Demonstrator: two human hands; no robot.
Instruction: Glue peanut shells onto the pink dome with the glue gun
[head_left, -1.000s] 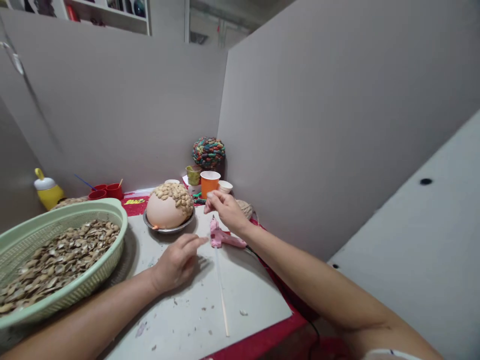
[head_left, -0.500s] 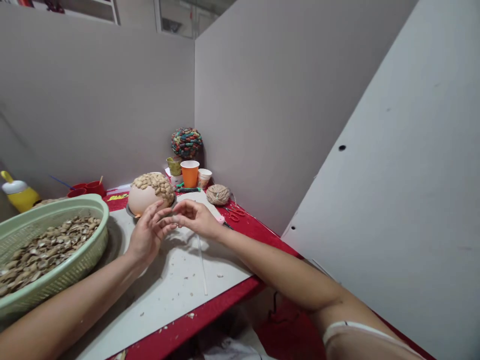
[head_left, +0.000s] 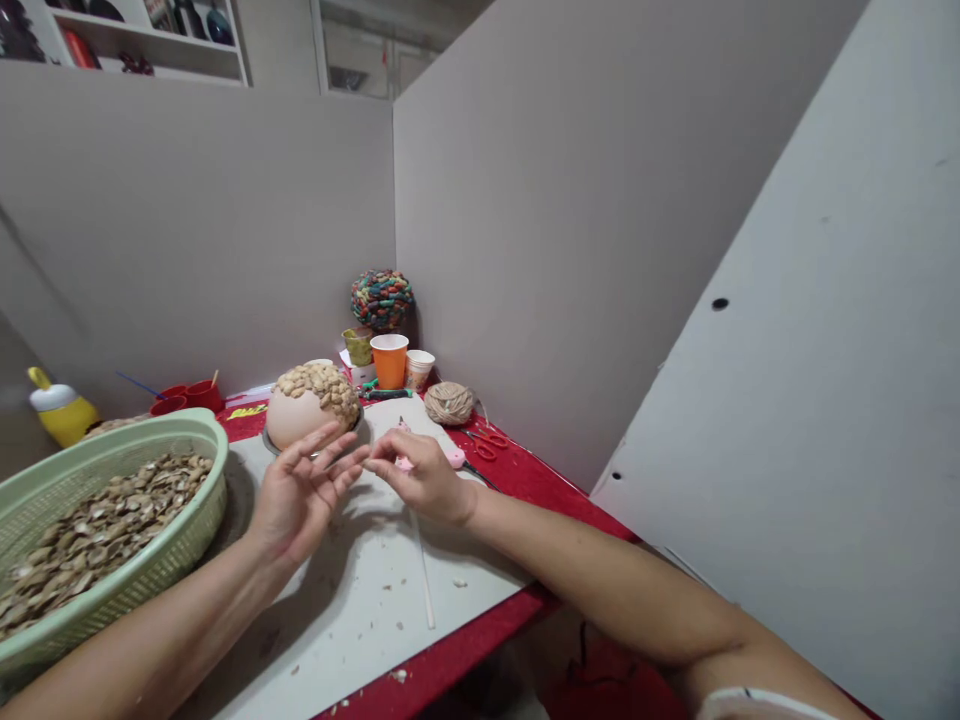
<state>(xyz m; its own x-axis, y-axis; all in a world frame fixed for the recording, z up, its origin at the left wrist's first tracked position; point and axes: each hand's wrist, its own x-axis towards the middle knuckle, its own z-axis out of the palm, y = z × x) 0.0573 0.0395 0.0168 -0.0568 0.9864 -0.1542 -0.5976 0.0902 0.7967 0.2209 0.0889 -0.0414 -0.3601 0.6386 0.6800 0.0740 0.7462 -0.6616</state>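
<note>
My left hand (head_left: 304, 495) is open, palm turned up and fingers stretched out, in front of a round balloon-like form (head_left: 295, 418) whose top is covered with shells (head_left: 321, 385). The form rests in a dark bowl (head_left: 360, 428). My right hand (head_left: 424, 475) is closed in a pinch beside the left fingertips; whatever it pinches is too small to make out. Behind the right hand lies a pink glue gun (head_left: 455, 457), partly hidden. A thin white stick (head_left: 426, 585) lies on the white board (head_left: 360, 630) below the hands.
A green basket (head_left: 214, 480) of shells (head_left: 112, 525) stands at left. Toward the back are a twine ball (head_left: 450, 403), red scissors (head_left: 486, 442), an orange cup (head_left: 390, 362), a multicoloured ball (head_left: 382, 298) and red pots (head_left: 202, 394). Grey partitions (head_left: 585, 220) enclose the red-covered table.
My left hand has opened out, its fingers straighter. The right hand has drawn slightly back from it, still pinched. The view has shifted, so everything appears lower and more to the right.
</note>
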